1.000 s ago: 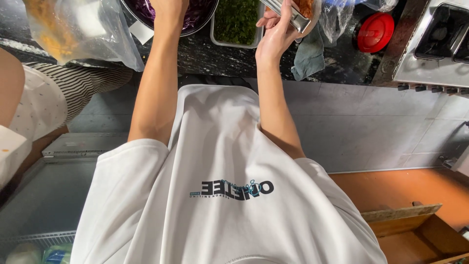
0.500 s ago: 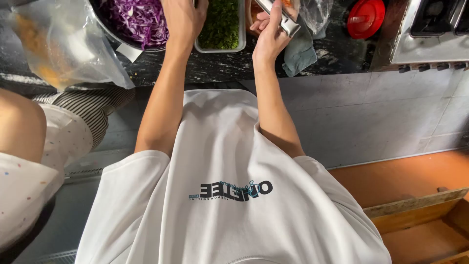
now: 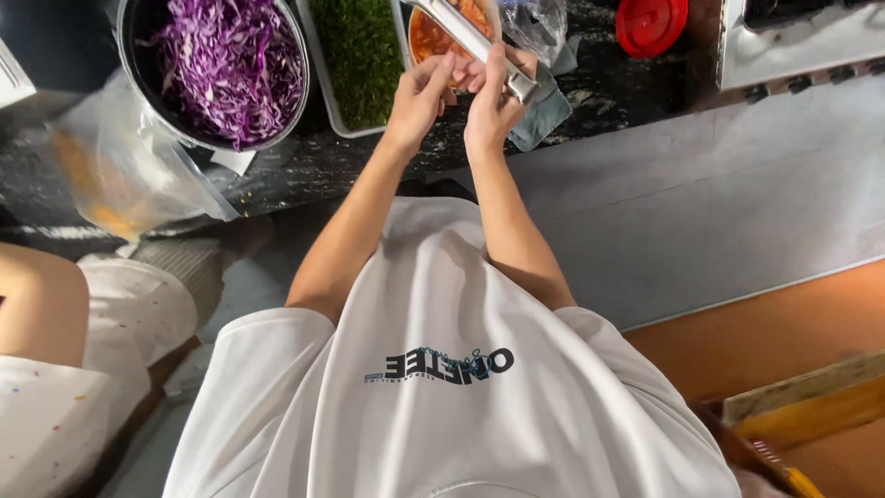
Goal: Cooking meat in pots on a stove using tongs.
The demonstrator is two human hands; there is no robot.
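Tongs (image 3: 479, 46), in both hands, slant from upper left to lower right.

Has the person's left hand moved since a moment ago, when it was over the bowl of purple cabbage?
Yes. The left hand has left the cabbage bowl, crossed the tray of chopped greens, and now meets the right hand at the metal tongs.

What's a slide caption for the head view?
Both hands grip metal tongs beside shredded purple cabbage and chopped greens.
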